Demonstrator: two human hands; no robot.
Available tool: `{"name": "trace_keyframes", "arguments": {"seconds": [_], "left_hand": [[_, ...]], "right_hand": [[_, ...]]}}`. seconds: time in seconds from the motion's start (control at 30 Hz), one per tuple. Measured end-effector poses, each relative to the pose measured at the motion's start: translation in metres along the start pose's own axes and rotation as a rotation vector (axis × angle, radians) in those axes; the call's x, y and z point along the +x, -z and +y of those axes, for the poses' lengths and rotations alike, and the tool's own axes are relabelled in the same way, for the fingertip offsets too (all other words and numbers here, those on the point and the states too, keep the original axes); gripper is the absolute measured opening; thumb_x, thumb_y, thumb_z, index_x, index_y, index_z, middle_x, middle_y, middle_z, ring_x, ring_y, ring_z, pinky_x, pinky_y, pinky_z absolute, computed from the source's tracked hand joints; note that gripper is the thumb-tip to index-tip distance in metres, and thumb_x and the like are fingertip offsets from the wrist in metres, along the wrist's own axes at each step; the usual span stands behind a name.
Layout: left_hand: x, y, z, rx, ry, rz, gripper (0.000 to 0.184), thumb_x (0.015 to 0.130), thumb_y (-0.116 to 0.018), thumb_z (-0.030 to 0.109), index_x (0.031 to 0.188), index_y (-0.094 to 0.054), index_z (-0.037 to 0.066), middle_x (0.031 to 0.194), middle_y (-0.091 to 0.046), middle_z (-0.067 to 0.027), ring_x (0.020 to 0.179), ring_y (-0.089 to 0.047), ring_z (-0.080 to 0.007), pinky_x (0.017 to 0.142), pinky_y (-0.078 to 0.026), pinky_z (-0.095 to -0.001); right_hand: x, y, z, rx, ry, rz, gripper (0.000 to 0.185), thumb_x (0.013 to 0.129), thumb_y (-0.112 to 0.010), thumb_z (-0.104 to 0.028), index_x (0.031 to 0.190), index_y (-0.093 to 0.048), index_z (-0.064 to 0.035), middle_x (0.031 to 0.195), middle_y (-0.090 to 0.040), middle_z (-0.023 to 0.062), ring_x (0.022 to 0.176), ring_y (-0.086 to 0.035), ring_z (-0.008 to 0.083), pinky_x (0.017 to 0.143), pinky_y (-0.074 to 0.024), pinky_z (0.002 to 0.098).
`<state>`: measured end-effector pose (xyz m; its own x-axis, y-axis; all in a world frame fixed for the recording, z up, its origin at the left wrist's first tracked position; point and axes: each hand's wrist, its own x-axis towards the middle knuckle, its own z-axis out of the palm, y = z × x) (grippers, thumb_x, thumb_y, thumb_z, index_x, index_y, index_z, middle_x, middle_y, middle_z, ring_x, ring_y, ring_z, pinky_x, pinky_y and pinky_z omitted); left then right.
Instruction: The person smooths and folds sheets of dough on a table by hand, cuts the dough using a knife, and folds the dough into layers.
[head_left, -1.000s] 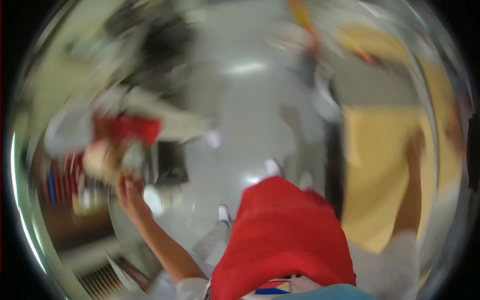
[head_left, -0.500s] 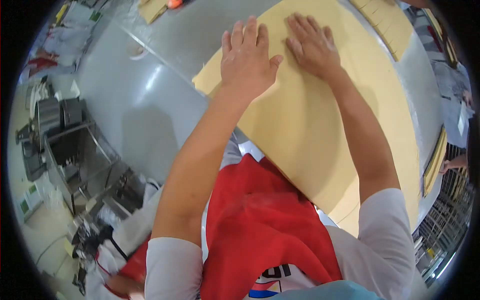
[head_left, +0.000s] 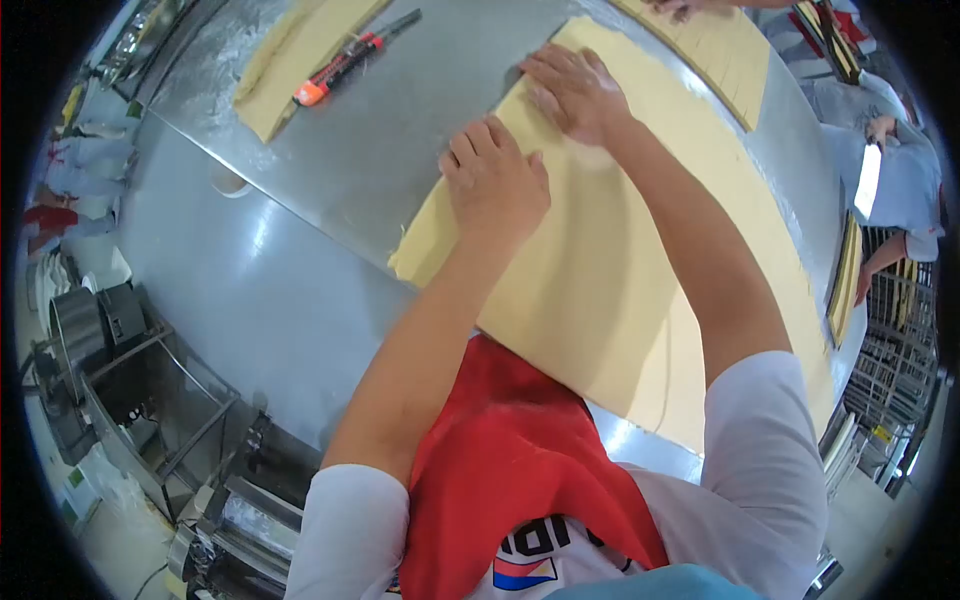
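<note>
Both the left hand (head_left: pixel 500 185) and right hand (head_left: pixel 583 100) lie bent-fingered, grip unclear, along one edge of a probably soft, tearable dough sheet (head_left: pixel 590 290) on the bench (head_left: pixel 350 170), best held broadly there.

A wire rack (head_left: pixel 900 335) stands at right, steel-framed machinery (head_left: pixel 122 425) at lower left.

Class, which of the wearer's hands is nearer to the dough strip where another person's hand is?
Right. The right hand is on the large dough sheet, left of the dough strip. The left hand is farther left, nearer the wearer's body.
</note>
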<state>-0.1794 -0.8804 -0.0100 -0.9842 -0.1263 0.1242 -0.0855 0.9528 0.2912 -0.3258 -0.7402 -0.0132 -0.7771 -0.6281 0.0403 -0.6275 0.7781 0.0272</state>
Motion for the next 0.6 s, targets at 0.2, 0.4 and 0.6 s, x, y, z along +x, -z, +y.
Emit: {"name": "trace_keyframes", "arguments": {"seconds": [0.2,0.4,0.6], "left_hand": [[0.084,-0.021,0.016,-0.174,-0.053,-0.075,0.062,0.092,-0.063,0.042,0.125,-0.053,-0.010,0.122,-0.056,-0.0223,0.114,-0.052,-0.0382,0.100,-0.038,-0.0514],[0.091,-0.030,0.056,-0.015,-0.019,-0.184,0.066,0.093,-0.060,0.044,0.130,-0.052,-0.010,0.130,-0.052,-0.0229,0.125,-0.048,-0.0375,0.103,-0.038,-0.0530],[0.178,-0.058,0.040,-0.244,-0.437,-0.294,0.092,0.095,-0.058,0.052,0.155,-0.025,-0.010,0.160,-0.030,-0.0283,0.151,-0.023,-0.0422,0.125,-0.022,-0.0458]], "right_hand": [[0.026,0.013,0.039,-0.112,-0.034,-0.110,0.056,0.107,-0.038,-0.047,0.152,-0.042,-0.0152,0.161,-0.038,0.0019,0.151,-0.031,0.0231,0.124,-0.0201,0.0558],[0.007,-0.002,0.066,0.124,-0.027,0.023,0.051,0.103,-0.043,-0.043,0.145,-0.050,-0.0151,0.154,-0.043,0.0087,0.149,-0.031,0.0287,0.123,-0.0143,0.0610],[-0.084,-0.008,0.079,0.054,-0.447,0.003,0.061,0.106,-0.037,-0.049,0.156,-0.035,-0.0139,0.166,-0.029,0.0032,0.155,-0.022,0.0237,0.125,-0.0187,0.0562]]}}
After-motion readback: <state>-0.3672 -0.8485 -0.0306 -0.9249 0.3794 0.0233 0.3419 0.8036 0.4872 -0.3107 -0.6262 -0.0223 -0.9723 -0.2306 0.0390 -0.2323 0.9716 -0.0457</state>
